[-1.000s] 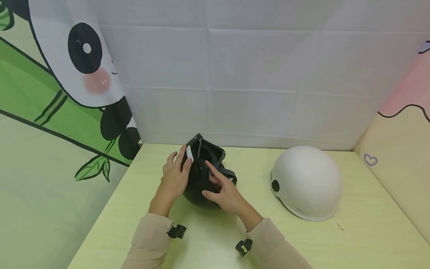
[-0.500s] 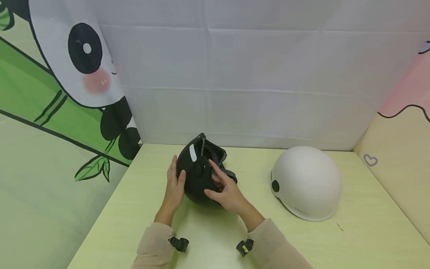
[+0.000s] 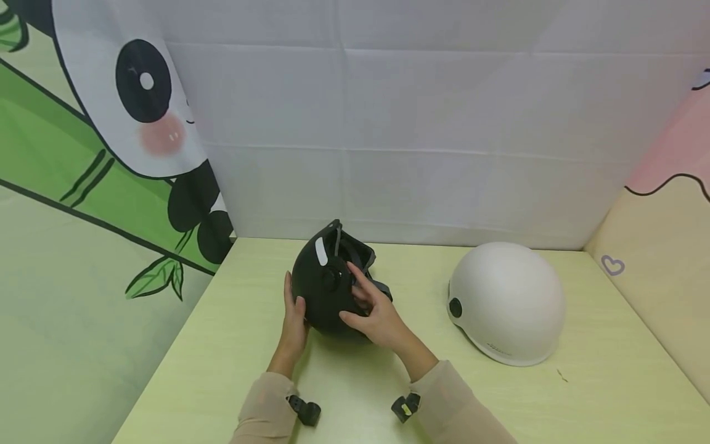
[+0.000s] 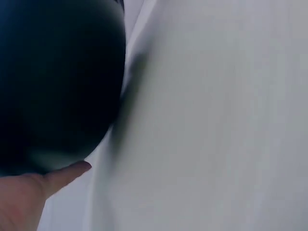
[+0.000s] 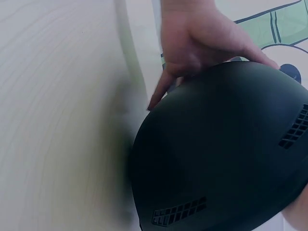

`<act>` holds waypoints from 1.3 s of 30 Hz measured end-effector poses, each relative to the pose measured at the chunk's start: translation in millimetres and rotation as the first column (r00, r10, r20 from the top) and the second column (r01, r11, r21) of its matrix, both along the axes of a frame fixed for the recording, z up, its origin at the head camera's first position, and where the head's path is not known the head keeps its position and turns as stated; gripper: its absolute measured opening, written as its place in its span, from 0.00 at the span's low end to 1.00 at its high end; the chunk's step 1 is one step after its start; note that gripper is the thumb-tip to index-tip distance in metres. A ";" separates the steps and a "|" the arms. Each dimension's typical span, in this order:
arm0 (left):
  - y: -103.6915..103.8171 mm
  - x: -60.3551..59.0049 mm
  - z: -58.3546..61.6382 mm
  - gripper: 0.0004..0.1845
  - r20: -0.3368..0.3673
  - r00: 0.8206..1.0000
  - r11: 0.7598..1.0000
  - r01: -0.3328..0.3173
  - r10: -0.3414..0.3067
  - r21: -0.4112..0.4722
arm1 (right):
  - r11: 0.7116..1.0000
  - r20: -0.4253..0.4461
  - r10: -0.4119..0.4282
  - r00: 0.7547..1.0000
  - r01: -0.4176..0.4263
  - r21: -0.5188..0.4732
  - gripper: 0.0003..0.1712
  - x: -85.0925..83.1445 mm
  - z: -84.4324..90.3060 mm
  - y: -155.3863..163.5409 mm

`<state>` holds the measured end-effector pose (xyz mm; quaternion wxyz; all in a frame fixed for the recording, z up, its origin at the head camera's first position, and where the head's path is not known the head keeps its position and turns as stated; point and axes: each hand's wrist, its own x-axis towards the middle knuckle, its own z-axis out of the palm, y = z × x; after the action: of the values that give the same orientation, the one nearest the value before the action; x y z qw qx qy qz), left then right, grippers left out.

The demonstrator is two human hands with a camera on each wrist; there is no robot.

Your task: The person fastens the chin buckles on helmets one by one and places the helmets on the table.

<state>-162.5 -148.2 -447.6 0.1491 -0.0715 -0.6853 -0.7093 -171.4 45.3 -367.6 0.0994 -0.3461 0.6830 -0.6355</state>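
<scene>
A matte black helmet (image 3: pixel 324 296) with a white patch on its side lies tilted on its shell, its opening turned back and to the right. Along its left side rests my left hand (image 3: pixel 293 336), fingers extended, thumb against the shell. In the right wrist view, that left hand (image 5: pixel 199 41) shows spread at the shell's edge. My right hand (image 3: pixel 383 319) grips the rim at the opening, thumb outside; its other fingertips are partly hidden inside. The left wrist view has the helmet (image 4: pixel 57 82) dark and close, with a left-hand digit (image 4: pixel 67 175) touching its underside.
A white helmet (image 3: pixel 506 302) sits dome-up on the pale yellow table (image 3: pixel 610 370), to the right of the black one. Behind the table hangs a white cloth wall (image 3: pixel 416 123). Printed side walls flank it, with a panda (image 3: pixel 144 92) at the left.
My left hand has slid off the white patch and down the helmet's left side toward me. The right hand stays at the rim. The black helmet has turned slightly; the white helmet is still.
</scene>
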 end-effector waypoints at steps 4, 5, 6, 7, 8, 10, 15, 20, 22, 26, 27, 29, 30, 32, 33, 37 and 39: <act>0.7 -7.1 -16.3 0.37 -0.049 0.997 0.986 0.072 -0.065 0.152 | 1.000 0.011 0.020 1.000 -0.020 -0.018 0.45 -1.7 -2.2 0.5; 0.9 -8.9 -19.2 0.37 -0.058 0.996 0.984 0.074 -0.066 0.163 | 1.000 0.015 0.020 1.000 -0.020 -0.024 0.46 -3.0 -3.8 0.6; 1.5 -9.9 -20.3 0.37 -0.062 0.996 0.983 0.074 -0.064 0.171 | 1.000 0.019 0.015 1.000 -0.015 -0.025 0.46 -4.5 -5.8 0.7; 2.3 -10.9 -21.0 0.37 -0.067 0.996 0.980 0.076 -0.065 0.184 | 1.000 0.015 -0.004 1.000 0.005 -0.014 0.46 -6.4 -8.1 0.8; 2.8 -12.1 -21.9 0.37 -0.072 0.995 0.977 0.080 -0.067 0.197 | 0.999 0.002 -0.032 1.000 0.032 0.006 0.46 -8.2 -10.4 0.8; 3.8 -13.6 -23.1 0.37 -0.071 0.995 0.974 0.079 -0.065 0.214 | 0.995 -0.049 -0.084 0.995 0.087 0.054 0.45 -11.4 -14.1 0.4; 6.3 -13.3 -22.4 0.38 -0.059 0.996 0.962 0.081 -0.068 0.262 | 0.955 -0.226 -0.193 0.955 0.236 0.179 0.45 -14.4 -13.4 -2.8; 6.9 -11.8 -20.4 0.36 -0.044 0.997 0.961 0.079 -0.070 0.267 | 0.891 -0.379 -0.246 0.892 0.362 0.273 0.44 -15.0 -3.0 -7.8; 7.3 -11.3 -19.6 0.35 -0.034 0.997 0.958 0.079 -0.072 0.274 | 0.873 -0.439 -0.243 0.865 0.393 0.290 0.44 -17.1 1.4 -10.0; 8.6 -10.7 -16.3 0.33 -0.008 0.997 0.958 0.079 -0.080 0.276 | 0.856 -0.480 -0.204 0.854 0.393 0.335 0.50 -21.5 8.7 -14.8; 9.1 -10.8 -15.7 0.32 -0.002 0.997 0.960 0.081 -0.083 0.270 | 0.854 -0.480 -0.187 0.857 0.384 0.352 0.53 -22.2 9.9 -15.9; 9.9 -11.3 -15.0 0.31 0.004 0.996 0.965 0.083 -0.087 0.250 | 0.843 -0.471 -0.162 0.867 0.370 0.390 0.55 -22.7 11.1 -17.6; 10.3 -11.6 -15.0 0.31 0.002 0.996 0.966 0.086 -0.089 0.243 | 0.837 -0.469 -0.153 0.870 0.366 0.407 0.54 -22.6 11.4 -18.2; 11.4 -12.4 -15.1 0.30 -0.006 0.996 0.967 0.090 -0.091 0.237 | 0.828 -0.473 -0.143 0.870 0.367 0.425 0.50 -21.9 11.9 -19.3; 12.2 -12.8 -14.9 0.30 -0.011 0.996 0.968 0.089 -0.089 0.235 | 0.823 -0.484 -0.146 0.863 0.378 0.424 0.48 -21.9 11.6 -19.9; 16.7 -13.1 -13.4 0.30 -0.024 0.996 0.960 0.090 -0.087 0.266 | 0.823 -0.499 -0.190 0.845 0.415 0.388 0.35 -20.5 10.8 -22.0; 18.9 -12.1 -12.5 0.31 -0.020 0.996 0.955 0.087 -0.085 0.283 | 0.833 -0.506 -0.215 0.836 0.427 0.352 0.31 -20.2 10.1 -23.4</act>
<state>-174.6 -129.4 -460.0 0.1293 -0.0819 -0.5723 -0.8057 -191.6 21.9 -357.5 -0.0934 -0.3263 0.8647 -0.3703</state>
